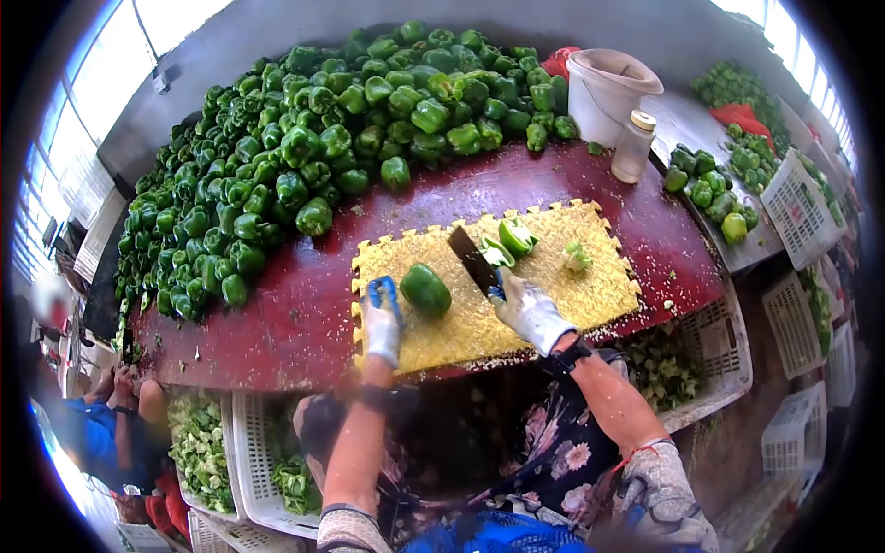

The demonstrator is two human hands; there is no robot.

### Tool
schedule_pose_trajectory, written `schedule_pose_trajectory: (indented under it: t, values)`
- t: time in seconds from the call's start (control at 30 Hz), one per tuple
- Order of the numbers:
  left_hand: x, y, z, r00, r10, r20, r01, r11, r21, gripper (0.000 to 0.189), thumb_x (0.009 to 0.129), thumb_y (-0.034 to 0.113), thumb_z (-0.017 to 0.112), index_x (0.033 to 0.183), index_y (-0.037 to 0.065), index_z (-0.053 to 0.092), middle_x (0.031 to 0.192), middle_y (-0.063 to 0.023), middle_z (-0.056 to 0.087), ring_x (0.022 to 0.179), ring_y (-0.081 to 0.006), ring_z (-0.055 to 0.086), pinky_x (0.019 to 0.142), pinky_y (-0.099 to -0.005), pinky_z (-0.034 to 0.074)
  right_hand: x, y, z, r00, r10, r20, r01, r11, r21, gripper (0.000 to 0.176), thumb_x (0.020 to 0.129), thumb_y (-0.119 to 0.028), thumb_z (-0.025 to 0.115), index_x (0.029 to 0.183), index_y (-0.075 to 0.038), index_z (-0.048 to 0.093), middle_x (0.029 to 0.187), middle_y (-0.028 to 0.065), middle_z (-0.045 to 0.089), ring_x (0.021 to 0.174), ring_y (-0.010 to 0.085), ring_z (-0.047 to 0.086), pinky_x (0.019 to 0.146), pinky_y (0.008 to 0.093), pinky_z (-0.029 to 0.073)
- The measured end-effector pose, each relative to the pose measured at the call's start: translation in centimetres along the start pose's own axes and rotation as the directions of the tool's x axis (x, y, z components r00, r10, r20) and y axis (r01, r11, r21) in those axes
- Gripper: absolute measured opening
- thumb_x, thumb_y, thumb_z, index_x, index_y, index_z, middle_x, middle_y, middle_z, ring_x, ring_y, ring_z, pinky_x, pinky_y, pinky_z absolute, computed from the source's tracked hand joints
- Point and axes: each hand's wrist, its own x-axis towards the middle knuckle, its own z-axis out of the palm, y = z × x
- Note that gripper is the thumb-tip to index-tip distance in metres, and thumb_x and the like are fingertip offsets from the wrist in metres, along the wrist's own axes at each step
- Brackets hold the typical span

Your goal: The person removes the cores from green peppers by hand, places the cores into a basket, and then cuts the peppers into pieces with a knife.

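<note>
A whole green bell pepper (425, 289) lies on a yellow foam mat (479, 334) with a jigsaw edge. Just left of the pepper is my left hand (382, 324), in a white glove with blue fingers; its fingers are stretched out with nothing in them. My right hand (532, 316), gloved the same way, grips a knife (474, 262) whose dark, broad blade points up and left. Beyond the blade sit cut pepper pieces (518, 238), showing pale insides. A pepper core (577, 257) rests farther right on the mat.
Whole peppers (304, 147) form a big heap along the back and left of the red table (249, 341). A white bucket (604, 97) and a lidded jar (633, 147) stand back right. White crates (253, 442) with pepper scraps sit below; another person (115, 424) is at left.
</note>
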Motion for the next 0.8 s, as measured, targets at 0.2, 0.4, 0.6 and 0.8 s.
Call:
schedule_pose_trajectory:
  t: [0.2, 0.4, 0.6, 0.8]
  values:
    - [0.6, 0.5, -4.6, 0.969, 0.003, -0.246, -0.054, 0.979, -0.198, 0.026, 0.097, 0.034, 0.060, 0.112, 0.014, 0.055, 0.079, 0.0010, 0.054, 0.049, -0.0107, 0.047, 0.039, -0.0253, 0.041, -1.3, -4.6, -1.5, 0.985, -0.173, -0.001, 0.173, 0.984, -0.045, 0.047, 0.091, -0.030, 0.058, 0.128, -0.002, 0.045, 0.098, 0.0216, 0.066, 0.086, 0.0363, 0.066, 0.078, 0.0474, 0.051]
    - [-0.8, -0.6, -3.7, 0.981, 0.032, -0.193, -0.078, 0.969, -0.235, 0.011, 0.096, 0.022, 0.062, 0.103, 0.015, 0.056, 0.075, 0.0018, 0.054, 0.048, -0.0096, 0.047, 0.039, -0.0249, 0.037, 2.8, -4.4, 7.9, 0.938, -0.346, 0.008, 0.339, 0.915, -0.217, 0.038, 0.094, -0.017, 0.045, 0.126, 0.004, 0.049, 0.089, 0.0252, 0.067, 0.075, 0.0353, 0.068, 0.068, 0.0478, 0.054]
    - [2.5, -6.0, 2.3, 0.973, 0.213, 0.084, -0.218, 0.974, 0.062, 0.051, 0.085, 0.024, 0.075, 0.128, 0.009, 0.051, 0.117, -0.0112, 0.060, 0.098, -0.0218, 0.062, 0.083, -0.0344, 0.053, 3.9, -4.3, 4.2, 0.967, -0.127, 0.220, 0.113, 0.991, 0.075, 0.047, 0.100, -0.029, 0.027, 0.115, 0.004, 0.057, 0.110, 0.0291, 0.063, 0.105, 0.0442, 0.060, 0.094, 0.0471, 0.046]
    - [3.0, -0.1, 5.9, 0.901, 0.142, 0.409, -0.306, 0.877, 0.369, 0.072, 0.077, 0.028, 0.080, 0.136, 0.006, 0.046, 0.126, -0.0212, 0.057, 0.119, -0.0357, 0.054, 0.101, -0.0407, 0.044, 4.1, -0.7, 1.1, 0.982, -0.051, 0.184, -0.034, 0.901, 0.432, 0.043, 0.091, -0.027, 0.054, 0.125, -0.001, 0.051, 0.097, 0.0204, 0.066, 0.077, 0.0306, 0.064, 0.065, 0.0444, 0.052]
